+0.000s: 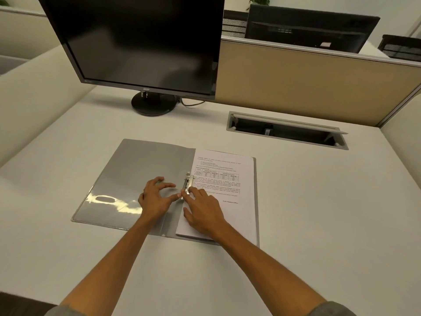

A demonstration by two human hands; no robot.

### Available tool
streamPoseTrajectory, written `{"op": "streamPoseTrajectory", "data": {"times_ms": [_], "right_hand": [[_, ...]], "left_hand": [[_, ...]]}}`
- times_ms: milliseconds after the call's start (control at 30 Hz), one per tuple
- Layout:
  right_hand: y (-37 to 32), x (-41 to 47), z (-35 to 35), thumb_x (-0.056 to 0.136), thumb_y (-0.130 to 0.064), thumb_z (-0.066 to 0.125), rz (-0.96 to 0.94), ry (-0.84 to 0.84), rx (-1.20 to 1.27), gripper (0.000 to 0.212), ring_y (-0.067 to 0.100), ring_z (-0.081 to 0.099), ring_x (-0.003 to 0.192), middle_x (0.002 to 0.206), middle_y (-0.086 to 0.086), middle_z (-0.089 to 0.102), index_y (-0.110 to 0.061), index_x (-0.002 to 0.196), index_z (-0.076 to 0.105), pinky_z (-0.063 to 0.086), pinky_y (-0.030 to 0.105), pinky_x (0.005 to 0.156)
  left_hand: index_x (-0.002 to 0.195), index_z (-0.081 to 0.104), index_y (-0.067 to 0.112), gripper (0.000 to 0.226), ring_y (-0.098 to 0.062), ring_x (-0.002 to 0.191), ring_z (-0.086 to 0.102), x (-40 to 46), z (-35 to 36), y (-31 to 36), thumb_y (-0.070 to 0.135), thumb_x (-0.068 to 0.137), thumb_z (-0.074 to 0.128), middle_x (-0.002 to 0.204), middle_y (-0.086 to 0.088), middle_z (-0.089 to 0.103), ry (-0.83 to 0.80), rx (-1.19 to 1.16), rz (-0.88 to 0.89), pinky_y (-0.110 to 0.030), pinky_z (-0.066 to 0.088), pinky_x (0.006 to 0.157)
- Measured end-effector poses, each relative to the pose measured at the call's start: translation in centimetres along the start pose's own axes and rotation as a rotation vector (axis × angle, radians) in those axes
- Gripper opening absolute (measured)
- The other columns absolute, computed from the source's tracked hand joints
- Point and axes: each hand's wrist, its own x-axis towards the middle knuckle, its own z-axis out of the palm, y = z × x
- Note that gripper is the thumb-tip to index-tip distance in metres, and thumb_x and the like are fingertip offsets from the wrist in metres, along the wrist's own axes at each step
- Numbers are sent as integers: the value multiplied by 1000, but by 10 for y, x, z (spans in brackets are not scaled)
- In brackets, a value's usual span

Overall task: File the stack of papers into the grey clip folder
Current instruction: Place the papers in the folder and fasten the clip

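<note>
My forearms reach out over the pale tabletop (296,213). The grey clip folder (136,174) lies open flat on it, the stack of papers (230,213) on its right half. My right hand (205,213) presses flat on the papers, fingers spread. My left hand (156,199) sits curled, fingers apart, thumb touching the metal clip (186,184) at the spine.

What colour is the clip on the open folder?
Shiny silver metal clip, set along the grey folder's spine; seen in the head view.
</note>
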Motion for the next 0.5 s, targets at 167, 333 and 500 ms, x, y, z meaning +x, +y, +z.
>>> {"op": "streamPoseTrajectory", "data": {"times_ms": [167, 333, 500], "right_hand": [[0, 1, -3, 98, -38, 46, -6, -4, 3, 52, 26, 38, 136, 153, 5, 37, -22, 146, 34, 40, 42, 104], [2, 0, -4, 98, -39, 46, -24, 0, -21, 52, 26, 42, 133, 152, 5, 38, -19, 145, 37, 43, 41, 100], [2, 0, -1, 98, -41, 43, -23, 7, -51, 49, 26, 39, 136, 153, 5, 36, -20, 142, 41, 42, 42, 101]], "left_hand": [[109, 68, 27, 37, -22, 138, 34, 2, 2, -4, 43, 76, 75, 147, 0, 42, -19, -21, -5, -50, 19, 114], [110, 67, 29, 38, -22, 142, 27, 3, 6, -6, 46, 76, 74, 151, 2, 37, -16, 22, 4, -50, 14, 115], [111, 65, 32, 40, -22, 142, 26, 2, 8, -8, 49, 76, 74, 152, 1, 35, -2, 75, 36, -50, 14, 114]]}}
